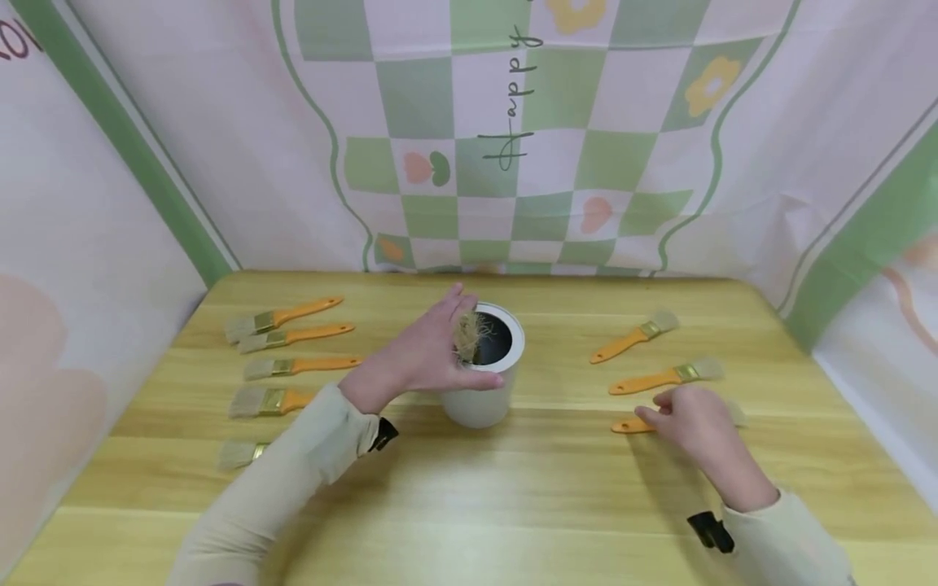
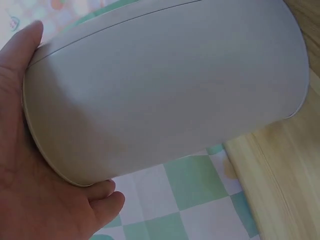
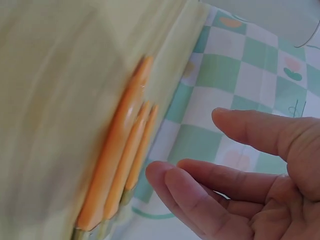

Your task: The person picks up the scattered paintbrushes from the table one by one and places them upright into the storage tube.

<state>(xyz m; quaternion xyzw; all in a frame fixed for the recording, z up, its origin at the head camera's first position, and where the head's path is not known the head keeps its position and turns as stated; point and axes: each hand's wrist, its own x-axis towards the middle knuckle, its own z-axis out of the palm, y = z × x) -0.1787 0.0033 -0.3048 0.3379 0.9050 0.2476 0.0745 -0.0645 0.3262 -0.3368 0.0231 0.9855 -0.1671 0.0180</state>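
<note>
Two long cream sleeves point(image 1: 289, 464) at the near side, each with a small black fitting point(image 1: 711, 532) at the cuff, over a pale yellow wood-grain tabletop point(image 1: 469, 505), smooth and softly glossy, with a bright sheen toward the near middle. Farther in, on the right, the right hand point(image 1: 692, 419) just over a flat orange-handled paintbrush point(image 1: 632, 425), thumb and fingertips a little apart; contact with the handle impossible to tell. At the middle, the left hand point(image 1: 432, 346) spread wide round the rim of a white cylindrical canister point(image 1: 479, 404), holding it upright; inside its dark mouth, a wispy tuft of straw-coloured fibres point(image 1: 466, 338). Along the left, five flat orange-handled brushes point(image 1: 282, 367) with brassy ferrules, pale bristles leftward, the nearest partly hidden by the sleeve. Beyond the right hand, two similar brushes point(image 1: 663, 378), bristles rightward. Behind the tabletop's rounded far corners, a hanging white cloth with green checks point(image 1: 414, 106), yellow flowers, pink hearts and a sideways "Happy". To either side, pale fabric walls point(image 1: 81, 203) with green bands, creased on the right.
</note>
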